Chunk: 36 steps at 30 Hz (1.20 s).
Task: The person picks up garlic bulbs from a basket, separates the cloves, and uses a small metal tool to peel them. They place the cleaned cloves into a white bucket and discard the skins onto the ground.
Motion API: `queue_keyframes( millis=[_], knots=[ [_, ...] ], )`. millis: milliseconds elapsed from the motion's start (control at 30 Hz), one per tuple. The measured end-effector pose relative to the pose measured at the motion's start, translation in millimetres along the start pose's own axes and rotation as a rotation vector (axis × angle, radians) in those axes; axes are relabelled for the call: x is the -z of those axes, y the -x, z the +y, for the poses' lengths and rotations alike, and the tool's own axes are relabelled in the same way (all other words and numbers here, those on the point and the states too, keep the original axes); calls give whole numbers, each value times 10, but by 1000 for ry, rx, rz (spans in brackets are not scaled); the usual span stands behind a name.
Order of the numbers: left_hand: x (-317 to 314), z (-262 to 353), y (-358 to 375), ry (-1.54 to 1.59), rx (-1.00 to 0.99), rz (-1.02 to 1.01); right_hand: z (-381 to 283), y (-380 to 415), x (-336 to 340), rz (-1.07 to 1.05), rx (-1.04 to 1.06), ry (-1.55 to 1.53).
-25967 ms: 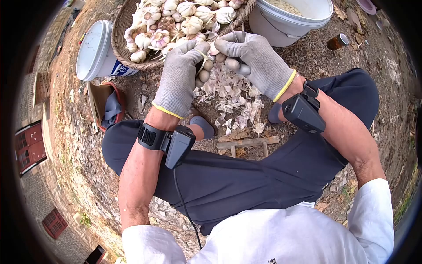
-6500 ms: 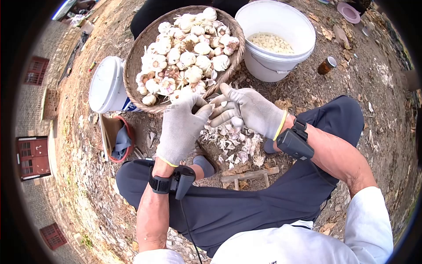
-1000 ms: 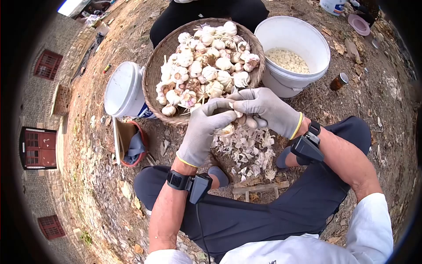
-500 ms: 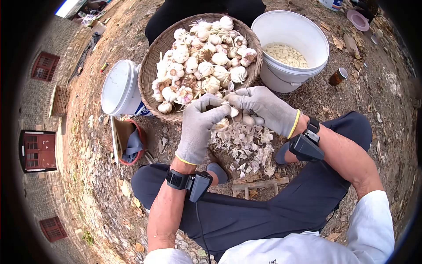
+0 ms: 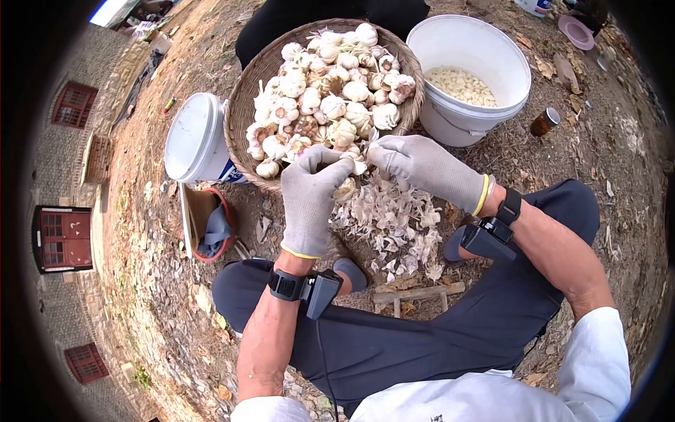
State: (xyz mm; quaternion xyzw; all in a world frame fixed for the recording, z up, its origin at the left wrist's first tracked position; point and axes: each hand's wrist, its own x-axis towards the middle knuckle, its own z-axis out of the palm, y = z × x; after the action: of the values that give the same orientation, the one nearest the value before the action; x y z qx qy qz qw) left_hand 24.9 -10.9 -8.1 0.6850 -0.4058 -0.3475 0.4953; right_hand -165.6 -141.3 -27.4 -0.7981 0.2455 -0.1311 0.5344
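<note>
My left hand (image 5: 309, 200), in a grey glove with a yellow cuff edge, is closed on a garlic bulb (image 5: 344, 190) that shows partly below the fingers. Pale garlic pokes out at its fingertips. Just to the right, my right hand (image 5: 430, 172), gloved the same way, has thumb and fingers pinched together; what lies between them is hidden. Both hands are at the near rim of a round wicker basket (image 5: 238, 105) heaped with whole garlic bulbs (image 5: 309, 98). Beneath the hands, a pile of papery garlic skins (image 5: 401, 232) covers the ground.
A white bucket (image 5: 450, 116) with peeled cloves (image 5: 460, 86) stands right of the basket, near a can (image 5: 545, 122). On the left are a lidded bucket (image 5: 190, 137) and a reddish tub (image 5: 226, 239). A dark-clothed person (image 5: 281, 21) is behind the basket. A wooden stool (image 5: 418, 292) lies near my feet.
My hands have moved slightly apart, the right one shifting right from the garlic. The left hand keeps hold of the bulb. The whole view has shifted a little.
</note>
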Motion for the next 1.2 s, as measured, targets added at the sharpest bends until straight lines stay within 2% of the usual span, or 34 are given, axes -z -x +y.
queue_keyframes(
  millis=[33,100,133,200,300,400,533,600,767,867,1200],
  knots=[
    [9,-11,-6,-29,-28,13,39,7,-19,-1,0,-1],
    [19,0,-1,-58,-56,27,81,26,-45,41,174,124],
    [21,32,8,-82,-43,31,84,41,-67,39,174,124],
    [24,82,22,-105,-29,34,83,78,-111,112,181,326],
    [19,109,47,-184,-11,28,72,102,-144,150,239,400],
    [-6,111,52,-238,-29,37,27,124,-136,142,209,462],
    [-16,128,62,-277,-47,32,-25,153,-128,123,179,502],
    [-24,139,69,-305,-45,29,42,134,-160,162,267,565],
    [-29,98,75,-360,-121,-4,25,167,-155,158,282,594],
    [-18,98,81,-321,-49,-41,45,168,-161,161,321,609],
    [45,54,68,-307,-81,-135,85,193,-210,111,331,679]
  ],
)
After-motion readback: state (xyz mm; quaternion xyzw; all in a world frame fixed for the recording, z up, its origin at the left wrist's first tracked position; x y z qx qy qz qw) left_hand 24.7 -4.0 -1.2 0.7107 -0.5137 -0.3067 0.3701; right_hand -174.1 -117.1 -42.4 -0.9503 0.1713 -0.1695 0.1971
